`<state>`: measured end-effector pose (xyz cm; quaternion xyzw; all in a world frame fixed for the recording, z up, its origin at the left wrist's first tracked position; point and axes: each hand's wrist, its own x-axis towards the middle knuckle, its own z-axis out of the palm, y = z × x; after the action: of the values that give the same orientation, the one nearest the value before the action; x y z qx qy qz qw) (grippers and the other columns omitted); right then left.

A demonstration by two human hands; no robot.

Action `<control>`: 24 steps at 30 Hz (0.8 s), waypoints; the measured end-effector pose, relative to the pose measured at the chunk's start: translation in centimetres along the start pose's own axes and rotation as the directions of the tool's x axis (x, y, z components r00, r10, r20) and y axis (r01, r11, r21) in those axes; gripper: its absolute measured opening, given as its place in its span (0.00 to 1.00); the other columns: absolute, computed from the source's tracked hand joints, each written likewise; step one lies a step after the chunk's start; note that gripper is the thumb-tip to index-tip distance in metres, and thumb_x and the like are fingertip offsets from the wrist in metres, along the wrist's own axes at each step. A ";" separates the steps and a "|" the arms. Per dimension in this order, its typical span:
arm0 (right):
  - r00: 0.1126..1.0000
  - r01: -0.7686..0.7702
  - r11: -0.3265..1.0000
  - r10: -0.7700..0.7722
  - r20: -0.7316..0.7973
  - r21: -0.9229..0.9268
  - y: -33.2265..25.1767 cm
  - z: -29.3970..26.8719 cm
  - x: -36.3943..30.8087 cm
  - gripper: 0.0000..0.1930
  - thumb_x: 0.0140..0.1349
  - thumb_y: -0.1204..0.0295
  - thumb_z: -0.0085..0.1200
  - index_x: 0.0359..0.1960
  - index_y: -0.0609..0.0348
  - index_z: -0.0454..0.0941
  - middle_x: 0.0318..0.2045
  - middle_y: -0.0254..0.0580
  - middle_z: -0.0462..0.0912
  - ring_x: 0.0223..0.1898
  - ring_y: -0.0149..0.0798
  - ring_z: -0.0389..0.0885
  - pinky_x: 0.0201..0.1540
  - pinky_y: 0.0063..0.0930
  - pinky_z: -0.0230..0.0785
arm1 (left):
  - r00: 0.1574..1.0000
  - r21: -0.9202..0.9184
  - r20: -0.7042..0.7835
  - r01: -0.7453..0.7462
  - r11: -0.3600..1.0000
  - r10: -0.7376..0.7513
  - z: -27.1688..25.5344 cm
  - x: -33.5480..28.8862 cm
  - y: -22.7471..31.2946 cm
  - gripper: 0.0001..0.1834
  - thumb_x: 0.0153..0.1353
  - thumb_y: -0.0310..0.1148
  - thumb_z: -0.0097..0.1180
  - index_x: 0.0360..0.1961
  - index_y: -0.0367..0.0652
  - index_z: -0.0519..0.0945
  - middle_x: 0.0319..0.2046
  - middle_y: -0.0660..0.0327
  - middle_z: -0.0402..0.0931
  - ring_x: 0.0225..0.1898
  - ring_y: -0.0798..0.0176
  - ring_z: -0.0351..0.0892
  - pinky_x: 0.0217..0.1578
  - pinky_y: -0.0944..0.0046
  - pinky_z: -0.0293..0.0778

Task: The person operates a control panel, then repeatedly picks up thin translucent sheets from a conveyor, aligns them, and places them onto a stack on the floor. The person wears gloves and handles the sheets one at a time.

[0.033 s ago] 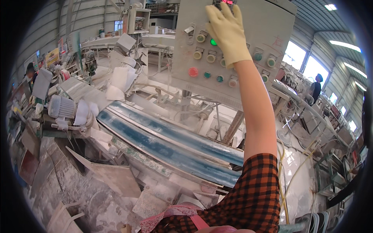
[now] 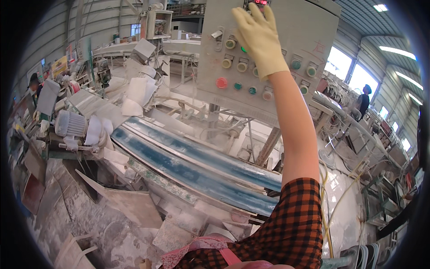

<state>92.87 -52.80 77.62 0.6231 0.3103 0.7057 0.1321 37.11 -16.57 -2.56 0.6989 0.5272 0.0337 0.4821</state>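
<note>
My right hand, in a pale yellow rubber glove, is raised to a grey control box. Its fingers are spread, with nothing held between them. The fingertips are at a small display with lit red digits near the top edge; whether they press on it, I cannot tell. Beside the glove, partly covered, glows a green button. Lower on the box are a red button, a dark green button and several round knobs. My left hand is out of view.
Two wet blue conveyor belts run below the box. A dusty motor stands at left, with broken slabs beneath it. A person stands at far right, another at far left. A yellow hose hangs at right.
My gloved right hand has shifted slightly left across the box, covering more of the lit green button. The surroundings look the same.
</note>
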 end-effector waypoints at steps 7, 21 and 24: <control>0.999 -0.015 1.000 0.016 0.047 -0.009 -0.8 -1.1 -0.7 0.23 0.66 0.66 0.60 0.62 0.52 0.74 0.61 0.37 0.82 0.66 0.50 0.74 0.74 0.57 0.60 | 1.000 -0.031 0.019 -0.023 0.999 0.024 -0.7 0.8 -0.1 0.17 0.66 0.43 0.60 0.43 0.39 0.87 0.37 0.50 0.86 0.42 0.48 0.85 0.41 0.48 0.78; 0.993 -0.115 0.993 0.116 0.033 -0.037 -1.1 0.4 0.3 0.23 0.66 0.64 0.59 0.62 0.53 0.73 0.63 0.35 0.80 0.66 0.49 0.74 0.75 0.60 0.56 | 1.000 0.000 -0.018 0.018 1.000 -0.018 -1.3 1.2 -2.3 0.21 0.65 0.46 0.58 0.48 0.39 0.86 0.42 0.47 0.86 0.47 0.41 0.84 0.47 0.45 0.77; 0.992 -0.125 0.991 0.126 0.032 -0.040 -1.0 0.8 0.3 0.24 0.67 0.63 0.59 0.63 0.52 0.73 0.63 0.35 0.80 0.67 0.49 0.73 0.75 0.59 0.55 | 1.000 0.022 -0.029 0.009 1.000 -0.009 -1.4 0.6 -1.9 0.24 0.64 0.48 0.57 0.50 0.39 0.85 0.45 0.45 0.85 0.49 0.39 0.83 0.50 0.45 0.76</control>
<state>93.35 -51.66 77.30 0.6510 0.2549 0.7073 0.1046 35.23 -15.25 -3.46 0.7012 0.5376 0.0359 0.4668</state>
